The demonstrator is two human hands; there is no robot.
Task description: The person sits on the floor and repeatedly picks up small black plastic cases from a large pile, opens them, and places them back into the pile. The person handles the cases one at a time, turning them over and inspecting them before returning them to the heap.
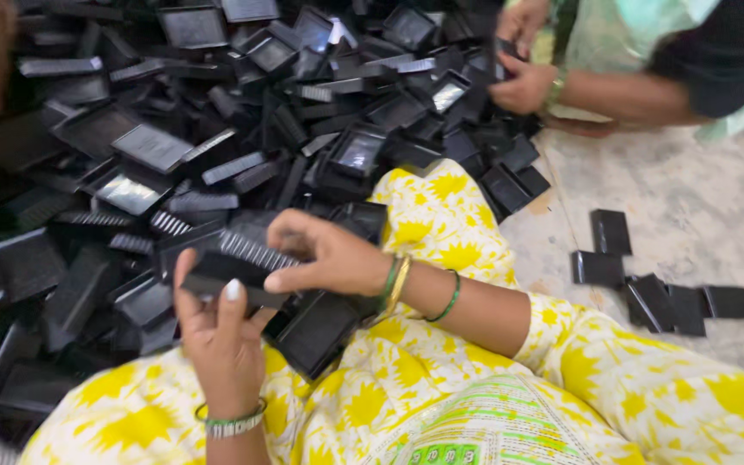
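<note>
A flat black rectangular plastic piece with a ribbed, comb-like white-glinting edge sits low in the middle of the view, just above the person's lap, held between both hands. The left hand comes up from below with its fingers curled around the near edge of the piece, thumb raised along its left end, a green and silver beaded bangle on the wrist. The right hand reaches in from the right and pinches the piece's right end, fingers bent over the top and thumb beneath, with gold and green bangles at the wrist and a thin green one further up the forearm. Just under the right hand lies a shallow black square plastic tray, resting on the yellow and white flower-print cloth over the person's knees. Beyond spreads a big heap of the same black plastic trays and ribbed lids, many tilted or overturned, some catching grey glare on their flat faces. At upper right another person's hands reach into the heap's edge. On the pale mottled stone floor at right, a few loose black trays lie apart from the pile.
</note>
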